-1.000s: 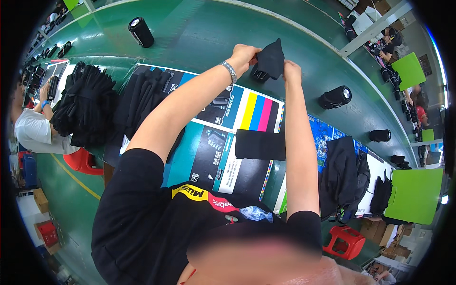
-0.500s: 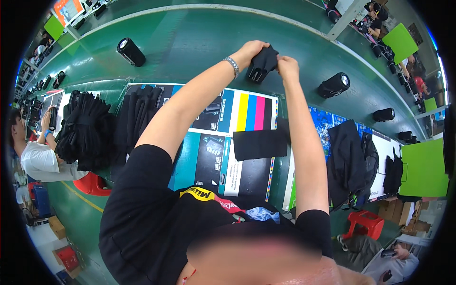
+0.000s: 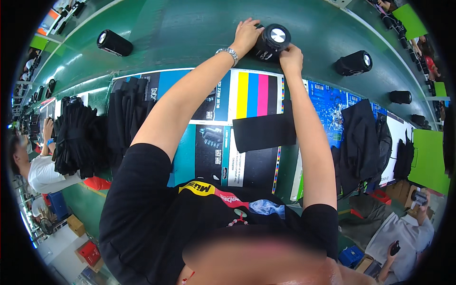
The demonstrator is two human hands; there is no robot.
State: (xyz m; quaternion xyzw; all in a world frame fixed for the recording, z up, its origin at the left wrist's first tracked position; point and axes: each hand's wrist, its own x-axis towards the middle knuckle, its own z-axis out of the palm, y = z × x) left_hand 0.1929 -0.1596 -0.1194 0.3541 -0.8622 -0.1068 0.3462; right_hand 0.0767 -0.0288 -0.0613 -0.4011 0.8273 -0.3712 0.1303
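Note:
A black cylindrical speaker [image 3: 271, 46] with a silver round end stands tilted on the green surface at the far middle. My left hand [image 3: 246, 36], with a metal watch on its wrist, is at the speaker's left side, its fingertips against the dark edge there. On the lower right, my right hand [image 3: 291, 59] has its fingers closed against the speaker's body. Part of each hand's grip is hidden behind the speaker. Nearer to me, a flat black cloth sleeve [image 3: 263, 133] lies on printed sheets between my forearms.
Other black speakers lie on the green belt, one on the left [image 3: 114, 42] and one on the right [image 3: 354, 63]. Bundled black sleeves [image 3: 80, 137] are heaped at left, more black cloth [image 3: 359, 137] at right. A co-worker in a white shirt [image 3: 50, 173] sits at left.
The black item in my hands has turned, so the speaker's silver end now shows. Both hands have moved slightly farther away. The view has shifted a little.

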